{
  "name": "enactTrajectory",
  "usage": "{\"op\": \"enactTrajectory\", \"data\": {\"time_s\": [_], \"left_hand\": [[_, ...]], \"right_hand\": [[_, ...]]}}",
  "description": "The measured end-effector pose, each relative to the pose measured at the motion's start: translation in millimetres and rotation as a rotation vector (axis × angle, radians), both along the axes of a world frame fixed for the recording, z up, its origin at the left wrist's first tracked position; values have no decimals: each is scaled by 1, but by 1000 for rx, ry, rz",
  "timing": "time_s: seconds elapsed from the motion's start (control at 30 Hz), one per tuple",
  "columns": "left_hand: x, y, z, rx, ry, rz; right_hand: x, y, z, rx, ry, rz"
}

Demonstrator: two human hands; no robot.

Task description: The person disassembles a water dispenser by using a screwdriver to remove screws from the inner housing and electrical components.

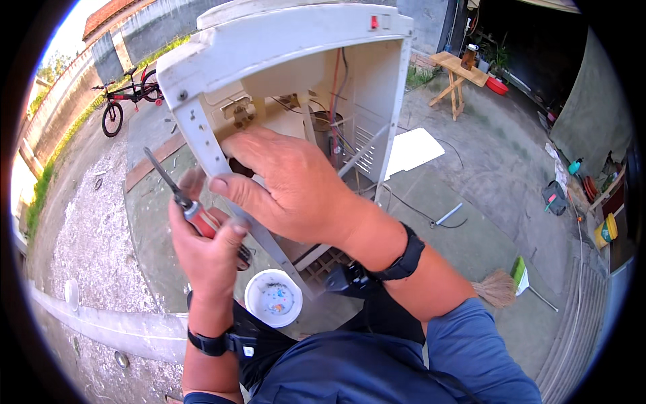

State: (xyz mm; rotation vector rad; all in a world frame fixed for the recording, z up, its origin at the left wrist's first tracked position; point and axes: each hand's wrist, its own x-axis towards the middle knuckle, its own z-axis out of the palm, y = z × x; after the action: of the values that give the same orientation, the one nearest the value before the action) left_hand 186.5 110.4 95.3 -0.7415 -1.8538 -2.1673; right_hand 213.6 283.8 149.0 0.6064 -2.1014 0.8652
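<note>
A tall white appliance cabinet (289, 50) stands before me with its side open, showing loose wires, a dark metal cylinder (324, 124) and slotted vents inside. In my left hand (205, 246) is a screwdriver (203, 219) with a red and black handle, its shaft angled up to the left, outside the cabinet. My right hand (282, 178) wraps the cabinet's left upright, thumb outside and fingers reaching inward; the fingertips are partly hidden. Below the hands, a white bowl (251, 296) on the ground holds small coloured bits.
A white panel (417, 151) lies on the ground right of the cabinet, near a cable and a pale tube (449, 213). A broom (494, 288) lies at right. Farther back are a wooden stand (457, 71) and a bicycle (124, 97).
</note>
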Motion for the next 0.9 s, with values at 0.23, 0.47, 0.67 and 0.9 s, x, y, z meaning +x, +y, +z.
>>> {"op": "enactTrajectory", "data": {"time_s": [0.23,0.47,0.67,0.9], "left_hand": [[-10,36,-4,-478,307,487],[-18,21,17,-596,-134,103],[-16,31,-41,-425,-66,-100],[-21,76,-20,-596,228,-129]], "right_hand": [[-10,48,-17,132,18,-8],[-90,272,-28,-1088,-297,203],[-78,268,-31,-660,-321,-291],[21,307,-66,-999,-34,-252]]}}
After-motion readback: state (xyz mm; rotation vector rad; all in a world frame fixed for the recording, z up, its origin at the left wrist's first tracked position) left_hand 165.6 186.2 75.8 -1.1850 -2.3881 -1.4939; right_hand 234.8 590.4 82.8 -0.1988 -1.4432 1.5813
